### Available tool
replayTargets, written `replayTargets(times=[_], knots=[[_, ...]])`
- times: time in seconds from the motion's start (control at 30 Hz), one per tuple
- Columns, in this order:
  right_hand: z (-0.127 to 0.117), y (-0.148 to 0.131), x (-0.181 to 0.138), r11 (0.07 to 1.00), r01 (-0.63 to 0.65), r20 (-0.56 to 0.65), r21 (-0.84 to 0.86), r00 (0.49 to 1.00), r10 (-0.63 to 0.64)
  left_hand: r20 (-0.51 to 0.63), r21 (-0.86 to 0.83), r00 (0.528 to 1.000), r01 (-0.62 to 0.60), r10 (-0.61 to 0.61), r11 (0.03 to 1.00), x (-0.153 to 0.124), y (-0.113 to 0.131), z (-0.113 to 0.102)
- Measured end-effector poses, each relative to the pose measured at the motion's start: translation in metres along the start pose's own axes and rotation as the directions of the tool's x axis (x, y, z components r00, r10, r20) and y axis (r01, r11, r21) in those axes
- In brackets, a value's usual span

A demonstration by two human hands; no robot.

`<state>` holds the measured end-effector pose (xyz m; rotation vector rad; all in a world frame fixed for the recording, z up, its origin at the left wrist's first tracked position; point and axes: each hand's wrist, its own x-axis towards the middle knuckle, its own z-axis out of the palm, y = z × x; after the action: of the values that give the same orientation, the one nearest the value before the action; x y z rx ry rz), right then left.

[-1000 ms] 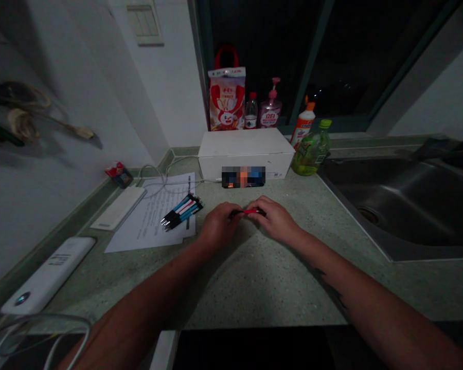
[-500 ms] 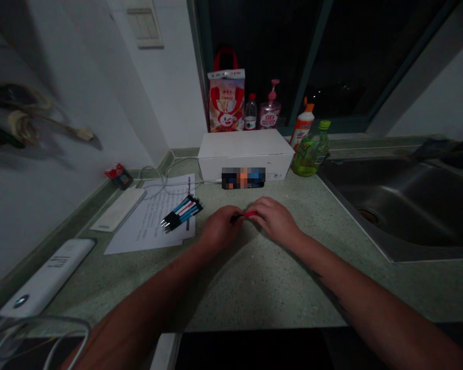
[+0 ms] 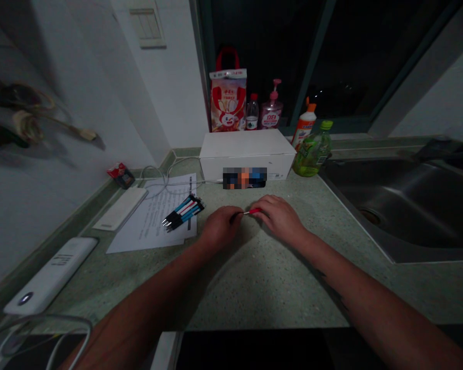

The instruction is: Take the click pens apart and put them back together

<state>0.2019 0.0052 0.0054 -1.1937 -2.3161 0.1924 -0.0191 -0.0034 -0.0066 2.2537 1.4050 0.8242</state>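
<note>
Over the middle of the counter, my left hand pinches the black part of a pen. Facing it, my right hand grips the red pen barrel between thumb and fingers. A thin, pale piece, perhaps the refill, shows between the two parts. Both hands are closed, and their fingers cover most of the pen. To the left of my left hand, a bunch of blue, black and red pens lies on printed paper sheets.
Behind the hands stands a white box, a phone with a blurred screen leaning at its front. A green bottle is beside it. The sink lies right. White power strip, flat white case and cables occupy the left.
My right hand has shifted slightly right with the red barrel, and a gap showing the thin pale piece has opened between it and the black part. The view has shifted a little.
</note>
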Motion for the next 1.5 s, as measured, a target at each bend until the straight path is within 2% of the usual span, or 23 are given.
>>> replayTargets(times=[0.07, 0.13, 0.23, 0.3, 0.4, 0.5, 0.57, 0.67, 0.7, 0.77, 0.83, 0.87, 0.97, 1.03, 1.1, 1.2, 1.3, 1.4, 1.5], knots=[[-0.001, 0.003, 0.000, 0.998, -0.049, -0.039, -0.032, 0.998, 0.048, -0.018, 0.025, 0.999, 0.035, -0.034, 0.999, 0.001, -0.001, -0.002], [0.001, 0.006, 0.000, 0.986, -0.160, -0.061, -0.051, 0.986, 0.157, -0.049, 0.079, 0.996, 0.077, -0.074, 0.994, 0.002, -0.003, -0.003], [0.007, 0.010, 0.001, 0.932, -0.357, -0.060, -0.059, 0.933, 0.354, -0.082, 0.178, 0.989, 0.139, -0.126, 0.974, 0.004, -0.007, -0.005], [0.011, 0.014, 0.000, 0.906, -0.422, -0.064, -0.035, 0.906, 0.419, -0.079, 0.262, 0.987, 0.158, -0.142, 0.952, 0.005, -0.008, -0.007], [0.014, 0.016, -0.001, 0.927, -0.374, -0.082, 0.016, 0.924, 0.374, -0.047, 0.407, 0.986, 0.163, -0.157, 0.899, 0.007, -0.007, -0.012], [0.012, 0.014, -0.001, 0.979, -0.202, -0.089, 0.005, 0.976, 0.201, -0.034, 0.451, 0.981, 0.184, -0.189, 0.873, 0.007, -0.005, -0.014], [0.010, 0.011, -0.001, 0.997, -0.064, -0.100, -0.045, 0.993, 0.060, -0.066, 0.347, 0.985, 0.172, -0.158, 0.922, 0.006, -0.003, -0.012], [0.006, 0.003, 0.001, 0.982, 0.098, -0.140, -0.162, 0.983, -0.121, -0.082, -0.058, 0.988, 0.125, -0.130, 0.990, 0.003, 0.004, -0.001], [0.005, 0.000, 0.001, 0.969, 0.140, -0.152, -0.204, 0.973, -0.172, -0.033, -0.234, 0.986, 0.149, -0.161, 0.961, 0.001, 0.007, 0.003], [0.004, -0.006, 0.002, 0.940, 0.207, -0.161, -0.272, 0.953, -0.257, 0.159, -0.478, 0.975, 0.213, -0.155, 0.852, -0.001, 0.012, 0.009], [0.004, -0.010, 0.002, 0.919, 0.253, -0.146, -0.302, 0.941, -0.307, 0.281, -0.566, 0.948, 0.288, -0.147, 0.773, -0.001, 0.016, 0.011], [0.004, -0.011, 0.002, 0.917, 0.261, -0.137, -0.302, 0.940, -0.313, 0.300, -0.573, 0.940, 0.314, -0.163, 0.757, -0.001, 0.016, 0.011], [0.004, -0.009, 0.001, 0.941, 0.208, -0.118, -0.265, 0.962, -0.246, 0.246, -0.548, 0.932, 0.359, -0.265, 0.755, 0.001, 0.013, 0.008], [0.005, -0.005, 0.000, 0.970, 0.118, -0.114, -0.212, 0.983, -0.144, 0.194, -0.509, 0.926, 0.377, -0.324, 0.774, 0.003, 0.009, 0.007], [0.006, 0.000, -0.002, 0.992, 0.014, -0.102, -0.129, 0.994, -0.028, 0.120, -0.431, 0.937, 0.347, -0.329, 0.833, 0.003, 0.004, 0.006], [0.012, 0.006, -0.003, 0.996, -0.086, -0.039, -0.031, 0.996, 0.085, 0.001, -0.206, 0.983, 0.180, -0.184, 0.962, 0.003, 0.000, 0.009], [0.020, 0.008, -0.001, 0.995, -0.098, 0.057, -0.019, 0.994, 0.099, 0.012, -0.009, 0.999, 0.039, -0.039, 0.999, 0.002, 0.000, 0.013], [0.022, 0.008, 0.000, 0.996, -0.091, 0.104, -0.025, 0.990, 0.093, 0.074, 0.080, 0.997, 0.010, -0.016, 0.997, 0.001, 0.002, 0.017], [0.018, 0.009, 0.000, 0.992, -0.114, 0.117, -0.048, 0.986, 0.119, 0.085, 0.105, 0.996, 0.016, -0.025, 0.994, 0.001, 0.003, 0.018]])
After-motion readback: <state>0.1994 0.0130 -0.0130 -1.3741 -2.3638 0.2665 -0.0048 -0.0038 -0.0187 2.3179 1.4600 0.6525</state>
